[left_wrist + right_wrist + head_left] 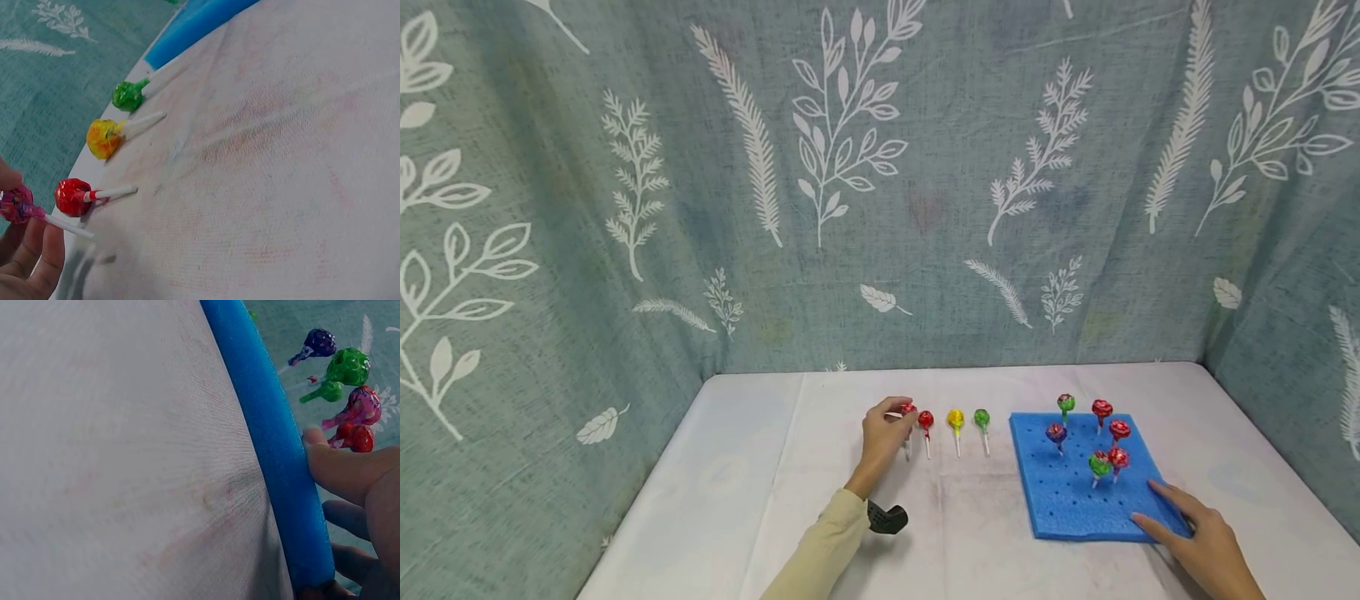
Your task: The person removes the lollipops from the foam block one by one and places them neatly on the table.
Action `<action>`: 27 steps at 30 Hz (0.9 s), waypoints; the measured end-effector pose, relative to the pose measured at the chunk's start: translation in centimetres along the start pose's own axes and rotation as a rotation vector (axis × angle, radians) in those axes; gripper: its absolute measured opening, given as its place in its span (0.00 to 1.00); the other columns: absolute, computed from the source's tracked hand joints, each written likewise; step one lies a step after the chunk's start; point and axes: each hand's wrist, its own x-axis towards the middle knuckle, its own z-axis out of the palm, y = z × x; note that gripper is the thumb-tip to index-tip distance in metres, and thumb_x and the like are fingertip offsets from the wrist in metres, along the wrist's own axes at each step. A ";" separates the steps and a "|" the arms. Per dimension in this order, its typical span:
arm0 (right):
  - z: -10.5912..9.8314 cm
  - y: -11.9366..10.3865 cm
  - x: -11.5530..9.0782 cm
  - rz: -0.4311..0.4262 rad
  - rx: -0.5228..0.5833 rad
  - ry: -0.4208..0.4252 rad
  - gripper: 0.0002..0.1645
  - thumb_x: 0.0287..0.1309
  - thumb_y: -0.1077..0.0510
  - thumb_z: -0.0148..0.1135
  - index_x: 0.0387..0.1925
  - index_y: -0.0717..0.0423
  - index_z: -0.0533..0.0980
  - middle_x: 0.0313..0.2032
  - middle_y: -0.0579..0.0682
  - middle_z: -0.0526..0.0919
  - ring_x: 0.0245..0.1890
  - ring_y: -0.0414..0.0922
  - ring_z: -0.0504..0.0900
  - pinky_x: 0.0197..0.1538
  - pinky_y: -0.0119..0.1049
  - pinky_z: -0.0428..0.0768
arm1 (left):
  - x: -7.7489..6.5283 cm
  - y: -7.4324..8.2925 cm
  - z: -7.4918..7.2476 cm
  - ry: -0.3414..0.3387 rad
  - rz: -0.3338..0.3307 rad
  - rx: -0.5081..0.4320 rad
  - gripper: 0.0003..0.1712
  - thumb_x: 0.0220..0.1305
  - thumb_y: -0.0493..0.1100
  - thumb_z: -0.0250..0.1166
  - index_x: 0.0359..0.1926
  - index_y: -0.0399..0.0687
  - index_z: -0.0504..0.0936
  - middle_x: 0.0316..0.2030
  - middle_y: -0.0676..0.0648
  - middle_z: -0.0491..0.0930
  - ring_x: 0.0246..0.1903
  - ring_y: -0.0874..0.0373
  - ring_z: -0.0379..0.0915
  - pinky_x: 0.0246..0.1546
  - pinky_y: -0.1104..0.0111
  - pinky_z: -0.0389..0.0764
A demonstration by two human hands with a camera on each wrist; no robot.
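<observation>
Pink lollipop [28, 209] between curled left fingers [47, 257]

At 12 o'clock, the head view is being closed off by a grey-green rear drape [940, 283]. At 9 and 3 o'clock, the sides are being enclosed by a left drape [512, 350] and a right drape [1285, 350] of similar fabric. All three are being patterned with white foliage, a tall feathery frond [747, 125] being noted at 11 o'clock. A faint reddish patch [927, 208] is being observed at 1 o'clock. Toward 6 o'clock, the foreground is being occupied by a white-covered table [730, 500], its covering being marked by creases and pinkish stains [256, 119]. Soft shadows are being cast.
</observation>
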 end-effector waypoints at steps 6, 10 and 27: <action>0.1 0.0 0.1 0.016 0.014 -0.006 0.64 0.46 0.24 0.59 0.68 0.67 0.55 0.63 0.79 0.52 0.61 0.75 0.52 0.57 0.67 0.60 | 0.2 -0.3 -0.3 0.021 -0.045 0.025 0.14 0.54 0.37 0.68 0.43 0.40 0.84 0.33 0.46 0.80 0.23 0.61 0.75 0.22 0.70 0.78; 0.2 0.0 0.1 0.029 0.023 -0.004 0.64 0.46 0.24 0.59 0.68 0.67 0.55 0.63 0.79 0.52 0.61 0.75 0.51 0.57 0.67 0.60 | 0.4 -0.6 -0.5 0.013 -0.043 0.016 0.15 0.54 0.36 0.67 0.44 0.38 0.83 0.33 0.44 0.80 0.24 0.58 0.76 0.21 0.68 0.80; 0.1 0.0 0.3 0.010 0.010 0.007 0.64 0.45 0.25 0.60 0.67 0.69 0.56 0.62 0.79 0.53 0.61 0.75 0.53 0.56 0.66 0.61 | 1.3 -0.4 -0.6 -0.010 -0.036 0.240 0.10 0.52 0.33 0.68 0.38 0.34 0.84 0.24 0.44 0.77 0.22 0.59 0.71 0.21 0.70 0.73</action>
